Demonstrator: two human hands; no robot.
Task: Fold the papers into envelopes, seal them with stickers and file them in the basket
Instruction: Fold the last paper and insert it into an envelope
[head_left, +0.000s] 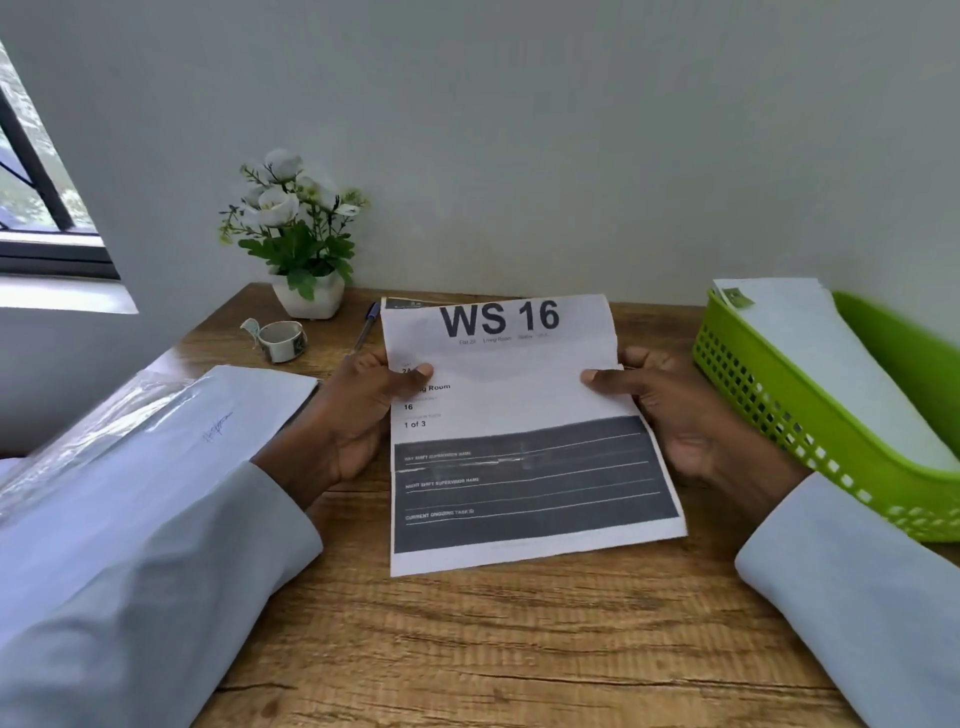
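Wooden counter (493, 649) beneath: left hand (358, 410) and right hand (675, 410) pinch a printed paper (519, 395) by its side edges, between them. Green basket (779, 415) just right. Best to align corners before creasing.

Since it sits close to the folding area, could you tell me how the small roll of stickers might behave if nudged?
The small roll of stickers looks light, so would probably slide easily on the wooden table. It lies flat, so rolling seems unlikely. Its loose tail might snag.
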